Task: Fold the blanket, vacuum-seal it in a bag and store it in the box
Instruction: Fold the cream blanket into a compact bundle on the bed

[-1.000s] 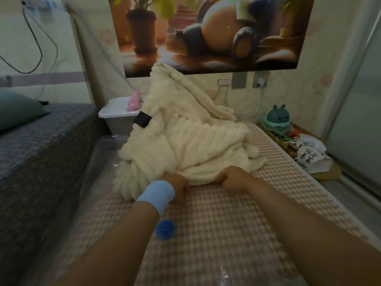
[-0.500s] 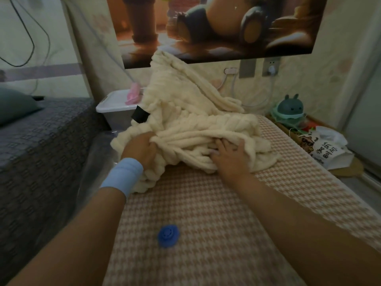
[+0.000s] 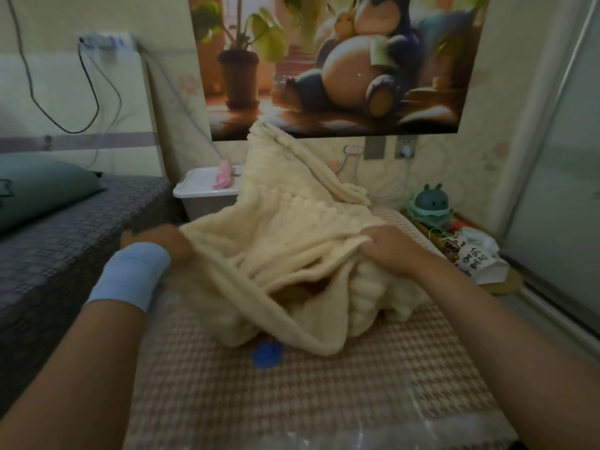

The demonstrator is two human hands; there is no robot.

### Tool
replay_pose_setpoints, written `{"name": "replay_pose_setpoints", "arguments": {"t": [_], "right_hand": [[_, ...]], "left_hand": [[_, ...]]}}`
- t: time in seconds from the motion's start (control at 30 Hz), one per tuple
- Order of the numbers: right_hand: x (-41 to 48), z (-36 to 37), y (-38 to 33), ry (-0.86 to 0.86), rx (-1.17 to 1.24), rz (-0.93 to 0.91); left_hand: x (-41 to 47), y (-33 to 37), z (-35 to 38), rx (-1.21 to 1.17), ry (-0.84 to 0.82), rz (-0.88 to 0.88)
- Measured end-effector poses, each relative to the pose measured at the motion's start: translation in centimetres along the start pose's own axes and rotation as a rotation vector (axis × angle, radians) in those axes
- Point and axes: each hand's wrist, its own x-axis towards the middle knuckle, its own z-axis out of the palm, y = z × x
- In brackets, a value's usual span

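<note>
A cream, ribbed fluffy blanket [image 3: 292,241] lies bunched on the houndstooth-covered surface [image 3: 292,391], its far end draped up against the wall. My left hand [image 3: 156,241], with a light blue wristband, grips the blanket's left edge and holds it raised. My right hand [image 3: 386,246] clutches the right edge at the same height, so a loop of the edge sags toward me. A clear vacuum bag [image 3: 357,436] lies flat under the blanket; its blue round valve [image 3: 267,354] shows just in front of the sagging fold. A white lidded storage box [image 3: 204,193] stands behind on the left.
A grey bed [image 3: 65,241] with a teal pillow [image 3: 35,186] runs along the left. A pink object [image 3: 224,175] rests on the box lid. To the right sit a teal bunny toy [image 3: 430,203], a printed white bag [image 3: 477,261] and a sliding door [image 3: 558,190].
Both hands moved apart from the blanket's near middle to its left and right edges and lifted them. The blanket opened out and its front fold dropped over toward the blue valve.
</note>
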Motion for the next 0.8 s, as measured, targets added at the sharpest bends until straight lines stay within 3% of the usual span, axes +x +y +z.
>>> {"name": "replay_pose_setpoints", "arguments": {"t": [0.07, 0.13, 0.2, 0.3, 0.4, 0.53, 0.6, 0.73, 0.8], "right_hand": [[-2.4, 0.8, 0.6, -0.385, -0.116, 0.128], [-4.3, 2.1, 1.1, -0.571, -0.168, 0.278], [-5.4, 3.0, 1.8, -0.569, -0.234, 0.320], [-6.4, 3.5, 1.9, -0.406, -0.219, 0.293], [-7.1, 3.4, 0.1, -0.235, -0.094, 0.192], [-8.2, 3.8, -1.2, -0.504, -0.340, 0.141], [-8.9, 3.8, -0.7, -0.574, -0.459, 0.194], [-8.7, 2.5, 0.1, -0.473, -0.372, 0.212], [-8.4, 1.8, -0.7, -0.445, -0.238, 0.177]], "left_hand": [[-1.8, -0.8, 2.4, 0.182, -0.191, -0.053], [-5.4, 1.0, 3.7, 0.229, -0.160, 0.158], [-10.0, 4.4, 4.2, 0.145, -0.164, 0.424], [-14.2, 8.5, 6.8, -0.018, -0.402, 0.657], [-15.0, 10.2, 11.0, 0.223, -0.518, 0.631], [-14.7, 11.2, 13.0, 0.228, -0.486, 0.569], [-13.4, 11.0, 12.3, 0.476, -0.386, 0.706], [-9.8, 7.4, 8.5, 0.644, -0.345, 0.626], [-8.6, 4.5, 6.3, 0.587, -0.343, 0.410]]}}
